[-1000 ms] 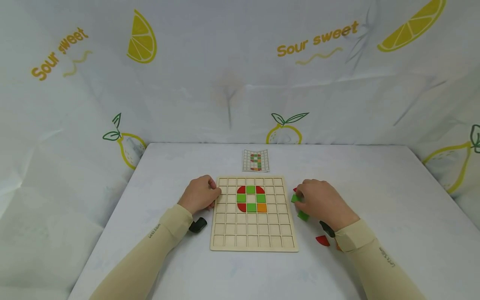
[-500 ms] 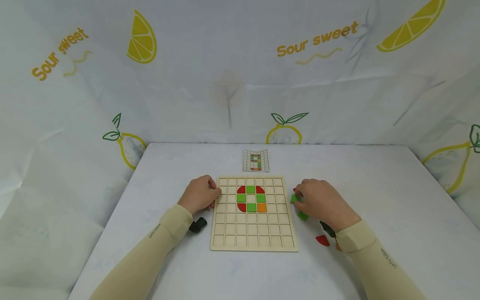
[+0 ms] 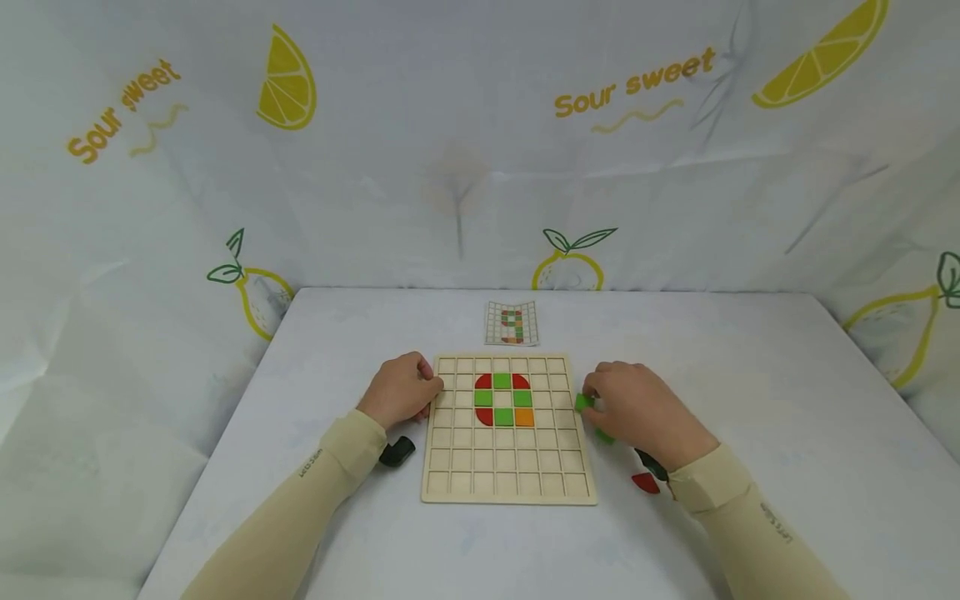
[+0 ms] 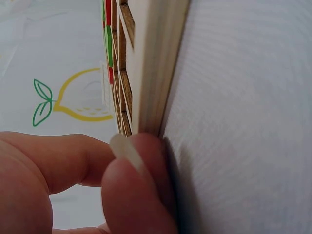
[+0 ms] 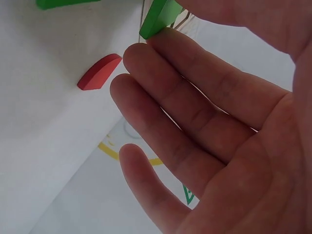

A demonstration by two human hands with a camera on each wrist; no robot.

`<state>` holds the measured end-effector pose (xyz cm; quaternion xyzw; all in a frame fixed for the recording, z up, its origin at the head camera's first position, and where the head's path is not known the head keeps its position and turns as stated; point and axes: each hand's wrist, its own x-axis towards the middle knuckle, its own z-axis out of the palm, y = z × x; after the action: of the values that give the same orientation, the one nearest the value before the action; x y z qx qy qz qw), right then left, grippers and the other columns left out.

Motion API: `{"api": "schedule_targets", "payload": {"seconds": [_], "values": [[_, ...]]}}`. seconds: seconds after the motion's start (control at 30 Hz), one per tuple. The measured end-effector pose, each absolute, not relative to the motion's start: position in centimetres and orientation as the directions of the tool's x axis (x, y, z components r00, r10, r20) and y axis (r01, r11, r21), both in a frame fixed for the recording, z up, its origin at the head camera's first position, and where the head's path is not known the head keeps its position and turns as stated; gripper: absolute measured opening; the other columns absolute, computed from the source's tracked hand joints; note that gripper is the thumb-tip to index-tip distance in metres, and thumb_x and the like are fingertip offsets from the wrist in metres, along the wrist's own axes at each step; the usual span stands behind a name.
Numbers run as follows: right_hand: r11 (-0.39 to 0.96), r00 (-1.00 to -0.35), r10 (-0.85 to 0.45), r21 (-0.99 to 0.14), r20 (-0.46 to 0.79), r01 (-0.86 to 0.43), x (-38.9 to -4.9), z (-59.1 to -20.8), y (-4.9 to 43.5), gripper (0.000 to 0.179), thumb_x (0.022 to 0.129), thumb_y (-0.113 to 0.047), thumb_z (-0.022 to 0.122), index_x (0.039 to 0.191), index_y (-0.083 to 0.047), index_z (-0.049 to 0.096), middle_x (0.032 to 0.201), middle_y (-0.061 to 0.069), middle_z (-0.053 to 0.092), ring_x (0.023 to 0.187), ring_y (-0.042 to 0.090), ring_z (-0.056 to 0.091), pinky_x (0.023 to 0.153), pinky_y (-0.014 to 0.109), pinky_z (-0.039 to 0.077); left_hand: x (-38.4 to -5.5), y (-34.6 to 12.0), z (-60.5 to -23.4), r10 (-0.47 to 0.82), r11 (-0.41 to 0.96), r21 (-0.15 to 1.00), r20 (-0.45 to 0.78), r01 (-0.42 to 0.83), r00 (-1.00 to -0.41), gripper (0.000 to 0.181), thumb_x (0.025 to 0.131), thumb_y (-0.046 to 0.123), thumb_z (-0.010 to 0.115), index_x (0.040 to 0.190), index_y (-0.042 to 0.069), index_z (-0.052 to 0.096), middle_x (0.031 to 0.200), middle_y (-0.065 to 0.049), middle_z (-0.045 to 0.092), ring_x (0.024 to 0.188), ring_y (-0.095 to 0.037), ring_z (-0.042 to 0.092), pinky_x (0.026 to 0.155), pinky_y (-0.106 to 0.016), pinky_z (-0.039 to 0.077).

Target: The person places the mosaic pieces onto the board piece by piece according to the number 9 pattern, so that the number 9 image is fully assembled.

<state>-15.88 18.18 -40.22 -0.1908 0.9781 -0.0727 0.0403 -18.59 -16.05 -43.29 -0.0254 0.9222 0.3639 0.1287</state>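
In the head view my left hand [image 3: 401, 388], fingers curled, holds the left edge of a pale wooden grid board [image 3: 506, 483]. The left wrist view shows its thumb and fingers at the board's side [image 4: 153, 97]. Red quarter-round, green and orange tiles [image 3: 524, 417] form a ring in the board's upper middle. Right of the board, my right hand [image 3: 641, 408] pinches a green square tile [image 3: 584, 402] between thumb and index finger. The other fingers [image 5: 161, 117] extend loosely in the right wrist view. A second green tile [image 3: 605, 436] lies partly under this hand.
A printed pattern card [image 3: 512, 323] lies behind the board. One red quarter-round tile [image 3: 645, 483] is near my right wrist; another red tile [image 5: 100, 73] shows beyond the fingers in the right wrist view. Lemon-printed cloth [image 3: 457, 167] stands behind the white table.
My right hand has shifted slightly left, bringing the pinched green tile from the table close to the board's right edge. The left hand stays at its place.
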Motion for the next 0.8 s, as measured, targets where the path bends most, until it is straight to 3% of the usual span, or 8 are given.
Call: {"api": "schedule_targets", "payload": {"seconds": [0.27, 0.5, 0.8], "values": [[0.891, -0.9, -0.436, -0.141, -0.008, -0.431, -15.5, -40.1, 17.0, 0.011, 0.09, -0.021, 0.085, 0.094, -0.012, 0.081, 0.084, -0.005, 0.068, 0.074, 0.012, 0.057, 0.086, 0.044, 0.058, -18.4, -16.0, -43.4, 0.043, 0.732, 0.668, -0.24, -0.133, -0.97, 0.015, 0.101, 0.023, 0.065, 0.103, 0.008, 0.062, 0.065, -0.005, 0.069, 0.054, -0.017, 0.065, 0.057, -0.027, 0.051], [0.872, -0.875, -0.484, -0.093, -0.012, -0.481, -15.2, -39.9, 15.0, 0.011, 0.089, -0.021, 0.085, 0.094, -0.013, 0.08, 0.089, -0.005, 0.071, 0.083, 0.015, 0.064, 0.096, 0.049, 0.058, -18.4, -16.1, -43.3, 0.045, 0.73, 0.67, -0.243, -0.134, -0.969, 0.014, 0.101, 0.023, 0.065, 0.103, 0.009, 0.063, 0.066, -0.006, 0.069, 0.055, -0.017, 0.066, 0.057, -0.027, 0.053], [0.851, -0.853, -0.522, -0.085, -0.025, -0.518, -14.1, -39.7, 12.5, 0.013, 0.089, -0.022, 0.085, 0.097, -0.013, 0.081, 0.088, -0.005, 0.07, 0.085, 0.015, 0.064, 0.097, 0.047, 0.056, -18.4, -16.0, -43.2, 0.048, 0.731, 0.671, -0.232, -0.124, -0.972, 0.014, 0.101, 0.022, 0.065, 0.101, 0.008, 0.063, 0.064, -0.005, 0.069, 0.054, -0.017, 0.065, 0.056, -0.027, 0.053]]}}
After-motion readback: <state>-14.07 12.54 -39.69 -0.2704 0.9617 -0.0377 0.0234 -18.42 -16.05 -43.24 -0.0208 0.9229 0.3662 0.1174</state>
